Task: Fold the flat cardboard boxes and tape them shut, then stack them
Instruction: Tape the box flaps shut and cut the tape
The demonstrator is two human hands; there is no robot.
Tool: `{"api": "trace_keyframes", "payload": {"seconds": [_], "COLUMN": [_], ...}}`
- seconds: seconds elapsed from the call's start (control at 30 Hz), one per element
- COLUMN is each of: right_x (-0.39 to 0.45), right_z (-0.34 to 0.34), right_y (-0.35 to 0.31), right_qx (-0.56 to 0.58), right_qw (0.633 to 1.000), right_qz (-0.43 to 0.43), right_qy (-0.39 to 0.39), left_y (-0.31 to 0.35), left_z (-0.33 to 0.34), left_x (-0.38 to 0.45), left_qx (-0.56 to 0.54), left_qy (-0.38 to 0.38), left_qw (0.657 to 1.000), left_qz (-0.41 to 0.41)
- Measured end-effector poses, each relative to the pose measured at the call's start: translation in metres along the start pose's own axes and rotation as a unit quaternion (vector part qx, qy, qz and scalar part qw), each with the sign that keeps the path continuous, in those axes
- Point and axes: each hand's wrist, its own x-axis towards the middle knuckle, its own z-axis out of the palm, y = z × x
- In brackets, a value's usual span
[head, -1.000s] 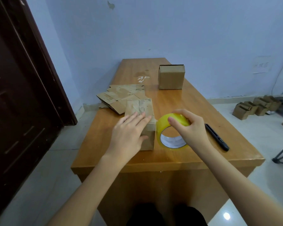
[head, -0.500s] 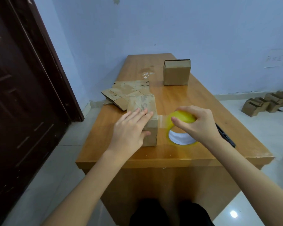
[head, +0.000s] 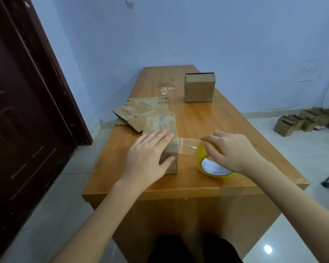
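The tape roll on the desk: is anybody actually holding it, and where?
Yes. The right hand grips the yellow tape roll by its top rim. The left hand lies flat on the box, pressing, not gripping.

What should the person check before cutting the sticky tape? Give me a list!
1. Left hand holds the box steady, fingers flat on top: ok.
2. Tape strip reaches from the box edge to the yellow roll: ok.
3. Right hand grips the roll firmly: ok.
4. Tape lies smooth on the box top with no wrinkles: cannot tell, the left hand covers it.
5. Something to cut with is in view on the table: not ok, none shows.
6. Finished box stands apart, out of the way: ok.
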Motion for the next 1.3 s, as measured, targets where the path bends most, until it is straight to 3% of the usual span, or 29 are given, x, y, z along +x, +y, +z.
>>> {"api": "trace_keyframes", "payload": {"seconds": [0.33,0.5,0.63,0.77,0.83,0.97,1.3], "right_x": [0.014,0.016,0.022,0.009,0.002,-0.006,-0.008], "right_z": [-0.014,-0.020,-0.025,-0.030,-0.024,-0.007,0.005], "right_y": [-0.021,-0.040,-0.054,-0.085,-0.103,-0.118,-0.122], "right_qx": [-0.008,-0.085,-0.164,0.043,0.185,0.344,0.361], "right_qw": [0.977,0.961,0.961,0.993,0.976,0.926,0.912], "right_qz": [0.107,0.153,0.118,0.082,0.081,0.147,0.182], "right_qy": [-0.186,-0.212,-0.191,-0.068,-0.080,-0.055,-0.063], "left_y": [0.006,0.007,0.007,0.006,0.008,0.009,0.007], "left_z": [0.005,0.005,0.002,-0.001,0.000,0.001,0.003], "left_x": [0.000,0.000,-0.003,-0.004,-0.005,-0.005,-0.005], "left_qx": [0.020,0.029,0.062,0.044,0.024,0.012,0.024], "left_qy": [0.037,0.040,0.030,0.040,0.048,0.038,0.030], "left_qw": [0.999,0.999,0.997,0.998,0.998,0.999,0.999], "left_qz": [-0.006,-0.003,0.024,0.028,0.018,0.008,0.013]}}
